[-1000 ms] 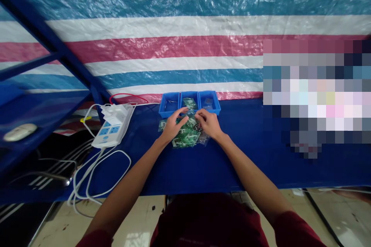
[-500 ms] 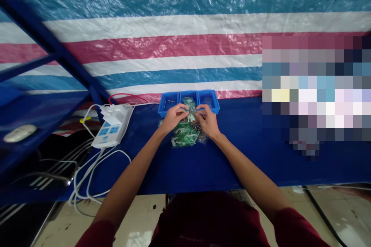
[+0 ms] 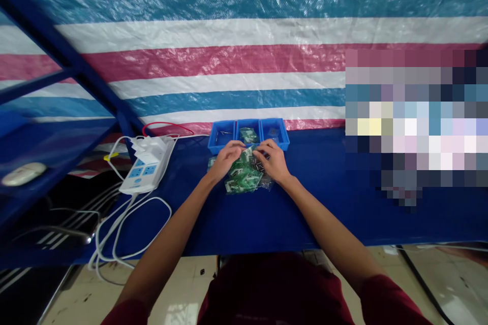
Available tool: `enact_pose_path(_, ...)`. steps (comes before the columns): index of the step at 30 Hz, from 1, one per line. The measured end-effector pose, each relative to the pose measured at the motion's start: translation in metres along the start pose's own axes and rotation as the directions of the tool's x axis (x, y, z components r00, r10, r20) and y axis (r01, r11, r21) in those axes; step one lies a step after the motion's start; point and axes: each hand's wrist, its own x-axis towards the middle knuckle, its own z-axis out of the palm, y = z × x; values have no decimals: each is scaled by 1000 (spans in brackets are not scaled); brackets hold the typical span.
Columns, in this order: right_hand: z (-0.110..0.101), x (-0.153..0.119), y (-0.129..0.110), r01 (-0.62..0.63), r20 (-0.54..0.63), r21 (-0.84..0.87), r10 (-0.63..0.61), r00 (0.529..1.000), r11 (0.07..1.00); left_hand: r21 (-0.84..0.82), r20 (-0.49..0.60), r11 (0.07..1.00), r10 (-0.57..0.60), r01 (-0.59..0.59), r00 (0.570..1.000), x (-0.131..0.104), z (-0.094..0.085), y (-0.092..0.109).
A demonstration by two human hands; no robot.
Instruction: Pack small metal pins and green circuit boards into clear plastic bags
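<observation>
A pile of clear plastic packets with green contents (image 3: 243, 181) lies on the blue tabletop between my hands. My left hand (image 3: 227, 156) is over the pile's left side, its fingers loosely stretched and a little apart from the thumb. On the other side, my right hand (image 3: 273, 158) has thumb and forefinger closed at the edge of a clear packet (image 3: 249, 153) at the top of the pile. Just beyond the fingertips stands a blue three-part bin (image 3: 236, 134). Another green packet (image 3: 248, 135) lies in its middle compartment. Dark small parts (image 3: 258, 164) in plastic show beside my right hand.
A white power strip (image 3: 147, 170) with plugged-in adapters and looped white cables (image 3: 122, 228) lies to the left. A blue metal frame (image 3: 95, 86) rises there. Striped sheeting (image 3: 229, 61) hangs behind the table. A pixelated area covers the right side.
Both hands have drawn back slightly from the middle compartment toward the pile. My left fingers have loosened and parted from the packet. The packet in the middle compartment now shows more plainly.
</observation>
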Motion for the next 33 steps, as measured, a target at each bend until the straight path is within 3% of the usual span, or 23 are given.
enact_pose_path(5,-1,-1,-2,68,92,-107,-59,994,992,219,19,975,35,-38,999,-3,0,5)
enact_pose_path(8,0,-2,-3,67,112,-97,-56,992,993,244,20,969,25,-29,999,-4,1,4)
enact_pose_path(16,2,-2,-4,-118,156,128,97,983,985,-86,-31,993,-84,81,996,-3,6,-1)
enact_pose_path(23,0,-4,-7,-48,143,163,25,989,985,-211,-32,972,-108,99,994,-2,6,7)
enact_pose_path(28,-1,-3,-5,17,150,170,-43,988,985,-304,2,944,-135,129,991,-1,5,-1)
enact_pose_path(33,-1,-2,-6,16,122,131,-32,992,991,-346,48,921,-173,178,984,-1,7,-7)
